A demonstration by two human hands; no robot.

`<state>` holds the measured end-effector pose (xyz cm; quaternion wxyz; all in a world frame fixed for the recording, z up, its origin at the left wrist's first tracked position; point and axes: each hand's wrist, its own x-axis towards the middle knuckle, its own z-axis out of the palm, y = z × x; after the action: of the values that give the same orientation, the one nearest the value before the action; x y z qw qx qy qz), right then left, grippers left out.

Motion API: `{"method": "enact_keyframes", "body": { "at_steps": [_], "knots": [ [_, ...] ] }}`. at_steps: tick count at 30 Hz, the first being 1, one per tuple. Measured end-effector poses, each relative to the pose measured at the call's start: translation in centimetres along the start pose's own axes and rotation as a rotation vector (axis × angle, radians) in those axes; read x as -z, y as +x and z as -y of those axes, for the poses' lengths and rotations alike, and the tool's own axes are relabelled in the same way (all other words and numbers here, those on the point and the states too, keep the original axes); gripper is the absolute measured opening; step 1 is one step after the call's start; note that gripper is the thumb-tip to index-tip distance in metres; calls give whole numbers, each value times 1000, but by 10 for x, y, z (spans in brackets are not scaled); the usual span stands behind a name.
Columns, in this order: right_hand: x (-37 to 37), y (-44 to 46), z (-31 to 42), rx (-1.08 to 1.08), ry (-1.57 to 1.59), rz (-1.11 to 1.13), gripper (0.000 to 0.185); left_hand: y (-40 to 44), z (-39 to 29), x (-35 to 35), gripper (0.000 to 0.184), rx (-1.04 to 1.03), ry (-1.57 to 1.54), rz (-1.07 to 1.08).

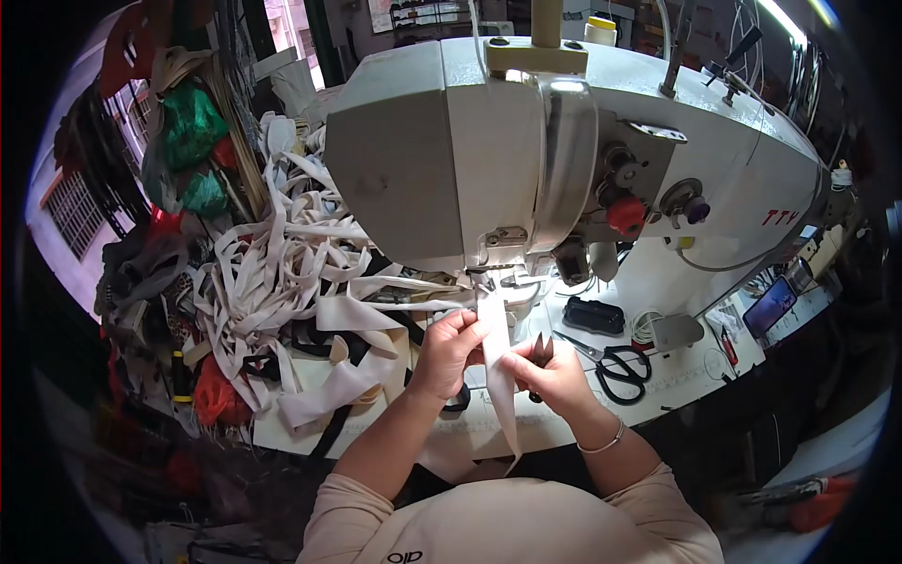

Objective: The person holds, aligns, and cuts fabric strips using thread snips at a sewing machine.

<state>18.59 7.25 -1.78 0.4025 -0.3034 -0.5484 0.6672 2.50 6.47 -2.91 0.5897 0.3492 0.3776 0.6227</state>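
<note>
A white fabric strip (498, 376) runs from beneath the needle area of a large sewing machine (498, 150) down toward my lap. My left hand (449, 350) pinches the strip's left edge just below the needle area. On the strip's right edge, lower down, my right hand (550, 374) closes with its thumb on the fabric. Dark pointed metal tips (542, 348), perhaps a small snipper, stick up from the right hand's fingers. A wider pale strip (352, 352) lies loosely to the left of my left hand.
Heaped white strips (272, 273) cover the left side. Black-handled scissors (624, 371), a black case (594, 316) and a coiled white cord (646, 326) lie to the right. Farther right are red-handled pliers (729, 346) and a phone (770, 306).
</note>
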Motion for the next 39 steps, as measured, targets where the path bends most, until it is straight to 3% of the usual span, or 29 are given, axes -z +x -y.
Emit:
{"method": "enact_keyframes", "body": {
  "at_steps": [14, 16, 18, 20, 21, 22, 23, 24, 25, 26, 27, 28, 29, 31, 32, 34, 36, 38, 39],
  "knots": [
    [-6, -10, -17, -54, -45, 6, 11, -7, 3, 10, 10, -97, 114, -20],
    [-1, -21, -36, -103, -34, 233, 12, -23, 15, 17, 20, -23, 311, -5],
    [3, -41, -23, -189, 38, 396, 12, -58, 20, 13, 40, 107, 111, 265],
    [17, -43, -8, -67, 142, 365, 10, -87, 50, 47, 44, 156, 536, 634],
    [23, -42, 1, 50, 250, 356, 9, -102, 40, 26, 39, 343, 397, 706],
    [26, -42, 12, 58, 473, 216, 9, -105, 36, 23, 27, 463, 728, 731],
    [29, -38, 22, 68, 694, 77, 9, -110, 30, 18, 23, 410, 740, 673],
    [42, -28, 21, 196, 648, 58, 4, -113, 42, 40, 21, 214, 974, 660],
    [50, -21, 27, 188, 825, 131, 9, -121, 50, 73, 20, 2, 1199, 631],
    [54, -16, 31, 182, 1001, 212, 14, -127, 40, 99, 19, -260, 1297, 413],
    [56, -16, 27, 191, 999, 211, 14, -132, 11, 131, 21, -36, 1445, 308],
    [60, -15, 20, 200, 1015, 241, 15, -139, 2, 171, 22, -286, 1448, -101],
    [64, -14, 13, 210, 1028, 272, 15, -144, -36, 193, 20, -448, 1651, -299],
    [72, -11, 1, 222, 1056, 333, 17, -164, -110, 292, 24, -250, 1534, -858],
    [75, -10, -3, 228, 1053, 331, 17, -171, -134, 331, 24, -255, 1532, -853],
    [81, -10, -10, 213, 1088, 306, 18, -200, -189, 446, 29, -745, 1066, -1135],
    [85, -13, -16, 196, 1124, 278, 19, -227, -220, 547, 29, -1020, 1087, -1132],
    [89, -17, -20, 174, 1025, 230, 19, -212, -228, 500, 28, -971, 956, -1097],
    [92, -19, -20, 152, 923, 185, 19, -193, -235, 444, 27, -922, 825, -1062]
  ]
}}
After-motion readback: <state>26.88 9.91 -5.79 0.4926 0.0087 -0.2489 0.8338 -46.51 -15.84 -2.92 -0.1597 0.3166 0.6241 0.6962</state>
